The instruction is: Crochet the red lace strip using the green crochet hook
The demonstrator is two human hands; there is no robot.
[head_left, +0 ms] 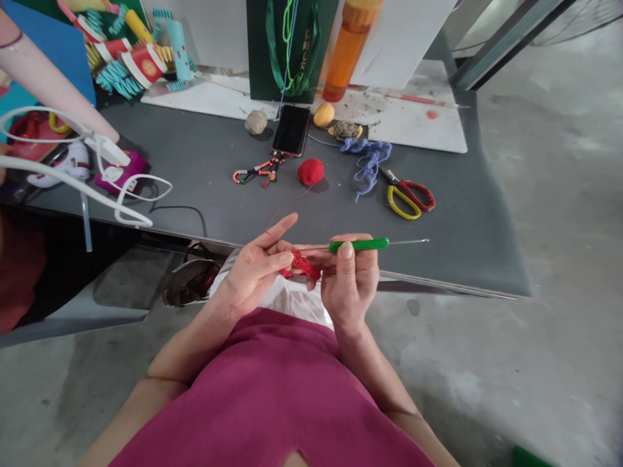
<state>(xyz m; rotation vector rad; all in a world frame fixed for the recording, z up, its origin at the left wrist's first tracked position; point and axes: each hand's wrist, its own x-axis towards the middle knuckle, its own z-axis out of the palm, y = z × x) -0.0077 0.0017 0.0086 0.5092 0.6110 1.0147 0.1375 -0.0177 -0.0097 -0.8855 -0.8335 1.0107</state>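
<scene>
My left hand (pixel 257 266) pinches a small piece of red crochet work (pixel 302 263) between thumb and fingers, its index finger raised with a thin red thread running over it. In my right hand (pixel 351 279) is a crochet hook (pixel 359 245) with a green handle, held level. One thin end of the hook reaches left to the crochet work; the other points right, over the table edge. Beyond my hands a ball of red yarn (pixel 310 172) lies on the grey table (pixel 219 194), its thread trailing toward my left hand.
Scissors (pixel 409 198) with red and yellow handles lie at right, near tangled blue yarn (pixel 367 159). Behind are a phone (pixel 291 130) with a beaded strap, a beige yarn ball (pixel 256 122), an orange bottle (pixel 348 52) and a green bag (pixel 292 52). White cables (pixel 73 172) and another person's arm (pixel 53 74) are at left.
</scene>
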